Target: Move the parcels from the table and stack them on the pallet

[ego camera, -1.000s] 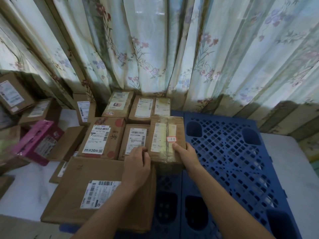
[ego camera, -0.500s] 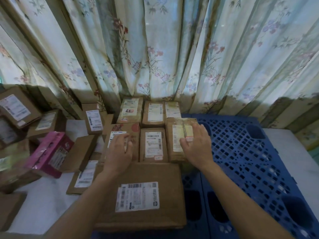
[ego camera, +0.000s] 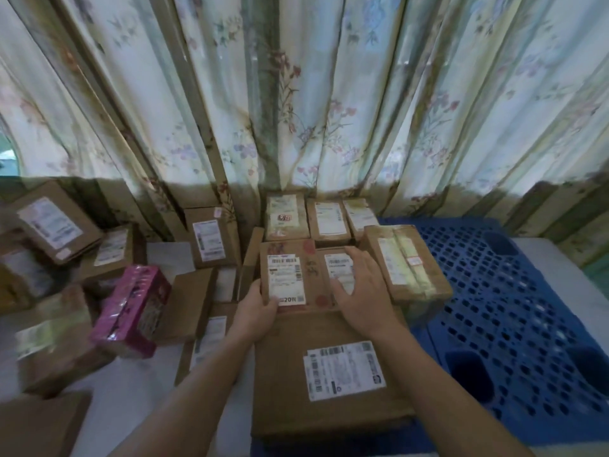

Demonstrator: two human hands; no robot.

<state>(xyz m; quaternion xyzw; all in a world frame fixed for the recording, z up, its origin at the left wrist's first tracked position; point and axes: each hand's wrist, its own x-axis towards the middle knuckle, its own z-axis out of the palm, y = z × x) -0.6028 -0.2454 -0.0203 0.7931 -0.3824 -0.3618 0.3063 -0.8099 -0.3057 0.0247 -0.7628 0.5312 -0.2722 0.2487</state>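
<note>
Both forearms reach forward from the bottom edge over a large flat parcel (ego camera: 329, 374) that lies nearest the person on the blue pallet (ego camera: 514, 324). The left hand (ego camera: 255, 311) grips the near left corner of a parcel with a "20" label (ego camera: 286, 275), thumb on top by the label and fingers curled under the edge. The right hand (ego camera: 359, 291) lies palm down with fingers spread and nearly straight across the small labelled parcel (ego camera: 337, 265) just beside it, holding nothing by curl. To the right of that hand a taped parcel (ego camera: 405, 262) sits slightly askew, touching the small one. Behind these, three more parcels (ego camera: 316, 219) stand in a row against the flowered curtain (ego camera: 296, 94). On the white worktop (ego camera: 131, 390) to the left lie further cardboard parcels, blurred, among them a pink wrapped box (ego camera: 131, 308) tilted on its side.
</note>
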